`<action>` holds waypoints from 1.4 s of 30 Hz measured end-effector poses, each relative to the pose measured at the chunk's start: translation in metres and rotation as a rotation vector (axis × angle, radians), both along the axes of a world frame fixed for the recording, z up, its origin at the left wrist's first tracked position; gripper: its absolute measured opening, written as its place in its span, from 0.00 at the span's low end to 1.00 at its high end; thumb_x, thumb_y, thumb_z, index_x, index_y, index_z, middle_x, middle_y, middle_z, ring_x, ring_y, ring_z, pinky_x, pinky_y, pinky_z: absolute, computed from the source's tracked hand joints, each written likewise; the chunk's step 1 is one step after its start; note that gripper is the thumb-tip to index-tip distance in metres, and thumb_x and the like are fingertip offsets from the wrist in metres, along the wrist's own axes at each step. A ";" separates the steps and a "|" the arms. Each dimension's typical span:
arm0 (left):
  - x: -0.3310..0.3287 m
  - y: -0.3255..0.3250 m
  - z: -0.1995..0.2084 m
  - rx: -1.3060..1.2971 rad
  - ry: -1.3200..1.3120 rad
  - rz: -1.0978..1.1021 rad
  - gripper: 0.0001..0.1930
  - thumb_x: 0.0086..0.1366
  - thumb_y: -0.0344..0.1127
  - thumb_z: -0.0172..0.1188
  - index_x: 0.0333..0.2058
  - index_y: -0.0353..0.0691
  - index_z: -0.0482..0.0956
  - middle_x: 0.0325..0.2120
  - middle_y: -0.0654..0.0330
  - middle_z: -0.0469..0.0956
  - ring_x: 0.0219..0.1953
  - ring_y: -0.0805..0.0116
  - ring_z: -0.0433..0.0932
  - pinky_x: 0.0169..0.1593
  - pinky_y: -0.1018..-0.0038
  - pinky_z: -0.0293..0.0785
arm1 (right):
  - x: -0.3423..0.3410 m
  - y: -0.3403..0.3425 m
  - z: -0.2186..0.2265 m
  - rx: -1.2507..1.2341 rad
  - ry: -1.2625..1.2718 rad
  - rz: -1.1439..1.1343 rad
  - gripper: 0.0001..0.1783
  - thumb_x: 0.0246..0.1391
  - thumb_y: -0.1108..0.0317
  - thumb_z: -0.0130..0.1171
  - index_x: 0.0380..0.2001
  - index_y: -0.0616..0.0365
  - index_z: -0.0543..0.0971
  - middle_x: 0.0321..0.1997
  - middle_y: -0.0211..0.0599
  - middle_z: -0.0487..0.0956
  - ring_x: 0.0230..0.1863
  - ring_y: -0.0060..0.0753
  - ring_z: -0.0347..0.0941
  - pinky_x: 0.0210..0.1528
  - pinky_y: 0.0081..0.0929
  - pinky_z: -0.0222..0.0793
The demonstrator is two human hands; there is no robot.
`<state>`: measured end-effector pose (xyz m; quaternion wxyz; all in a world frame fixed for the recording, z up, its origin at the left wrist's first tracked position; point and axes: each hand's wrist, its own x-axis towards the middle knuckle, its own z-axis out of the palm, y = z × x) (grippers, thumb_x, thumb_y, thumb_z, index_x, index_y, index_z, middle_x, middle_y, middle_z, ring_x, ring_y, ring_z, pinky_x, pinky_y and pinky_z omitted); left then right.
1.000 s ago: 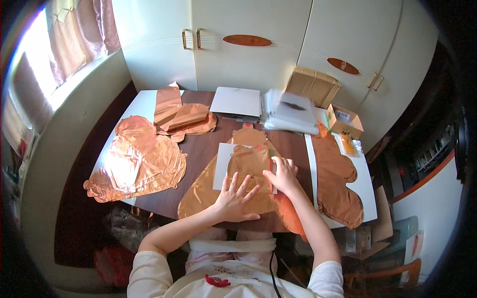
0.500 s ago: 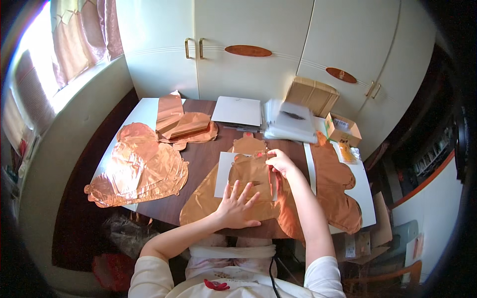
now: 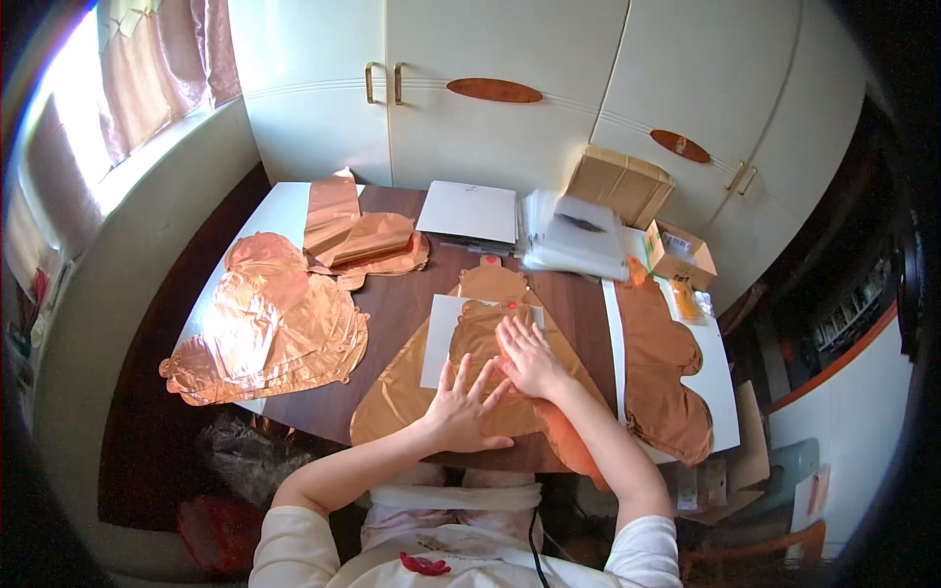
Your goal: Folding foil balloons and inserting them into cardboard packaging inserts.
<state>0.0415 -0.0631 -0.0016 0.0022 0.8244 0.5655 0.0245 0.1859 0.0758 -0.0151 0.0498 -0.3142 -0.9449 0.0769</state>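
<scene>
A flat copper-coloured foil balloon (image 3: 397, 397) lies on the table in front of me, its narrow top pointing away. On it rests a white card (image 3: 441, 328), partly covered by a smaller foil layer (image 3: 475, 333) with a red spot near its upper edge. My left hand (image 3: 466, 404) lies on the foil's lower middle with fingers spread. Just to its right, my right hand (image 3: 529, 360) presses flat on the foil, fingers stretched forward. The two hands touch or nearly touch. An orange-brown foil part (image 3: 573, 446) sticks out below my right wrist.
Several copper foil balloons (image 3: 284, 323) lie at the left, with folded foil (image 3: 377, 240) behind. White cards (image 3: 469, 211) and clear plastic bags (image 3: 573, 235) are stacked at the back. Another foil balloon (image 3: 662, 363) and a small open box (image 3: 679, 257) are at the right.
My right hand has let go of the foil's upper right edge and come down flat, nearer my left hand. The raised foil at the right now lies flatter. My left hand stays in place.
</scene>
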 end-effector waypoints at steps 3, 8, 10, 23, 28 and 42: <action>-0.003 -0.001 -0.003 0.082 -0.101 -0.016 0.49 0.51 0.76 0.39 0.63 0.46 0.51 0.62 0.43 0.48 0.63 0.32 0.41 0.59 0.37 0.36 | -0.006 0.019 0.011 0.013 -0.145 -0.059 0.39 0.60 0.42 0.23 0.65 0.59 0.43 0.70 0.41 0.40 0.71 0.37 0.32 0.69 0.40 0.25; 0.000 -0.001 -0.003 0.054 -0.077 -0.014 0.49 0.51 0.76 0.40 0.63 0.47 0.50 0.62 0.43 0.47 0.63 0.32 0.42 0.59 0.37 0.37 | -0.008 0.058 0.010 0.016 -0.148 -0.156 0.38 0.60 0.42 0.25 0.65 0.58 0.43 0.71 0.38 0.39 0.71 0.35 0.32 0.69 0.41 0.24; 0.001 -0.001 -0.001 0.035 -0.062 0.002 0.49 0.51 0.75 0.41 0.63 0.48 0.49 0.63 0.45 0.47 0.63 0.33 0.41 0.60 0.38 0.37 | -0.009 0.070 0.009 0.002 -0.151 -0.172 0.38 0.60 0.42 0.25 0.65 0.56 0.43 0.71 0.36 0.39 0.71 0.35 0.31 0.69 0.43 0.23; 0.001 -0.002 0.001 0.025 -0.050 0.005 0.49 0.51 0.76 0.40 0.63 0.46 0.51 0.62 0.43 0.47 0.63 0.31 0.41 0.59 0.37 0.35 | 0.008 0.092 0.023 0.046 0.167 -0.288 0.06 0.40 0.59 0.56 0.24 0.45 0.76 0.41 0.33 0.70 0.50 0.41 0.62 0.51 0.48 0.56; 0.002 -0.003 0.003 0.007 -0.019 0.031 0.48 0.51 0.75 0.40 0.63 0.49 0.50 0.63 0.47 0.47 0.64 0.34 0.40 0.60 0.39 0.36 | 0.009 0.104 0.030 -0.322 0.279 -0.373 0.12 0.41 0.58 0.58 0.30 0.51 0.77 0.32 0.40 0.79 0.39 0.42 0.73 0.43 0.36 0.68; 0.001 -0.001 -0.003 0.062 -0.039 -0.009 0.49 0.51 0.76 0.39 0.63 0.48 0.49 0.62 0.44 0.47 0.62 0.31 0.42 0.59 0.37 0.37 | 0.059 0.132 0.088 0.293 1.130 -0.530 0.05 0.53 0.73 0.50 0.32 0.60 0.75 0.31 0.40 0.77 0.34 0.36 0.73 0.40 0.30 0.68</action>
